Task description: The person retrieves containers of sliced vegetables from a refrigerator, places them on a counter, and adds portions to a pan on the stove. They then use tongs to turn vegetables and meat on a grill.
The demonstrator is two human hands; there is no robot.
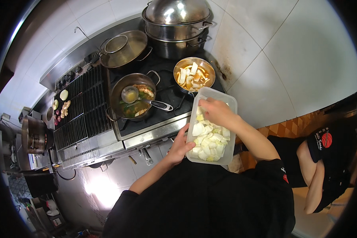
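Note:
A clear plastic container full of pale chopped cabbage is tilted in front of me at the stove's right front corner. My left hand is closed around its left side, with the thumb over the rim. Inside the far end, my right hand has its fingers curled into the cabbage; the fingertips are partly hidden. Just beyond the container, on a burner, stands a small metal pan of orange broth with white strips in it.
Left of that pan is a pot of soup with a ladle across it. Behind stand a wide pot with a strainer and a stacked steamer. A grill lies left. Another person stands close on my right.

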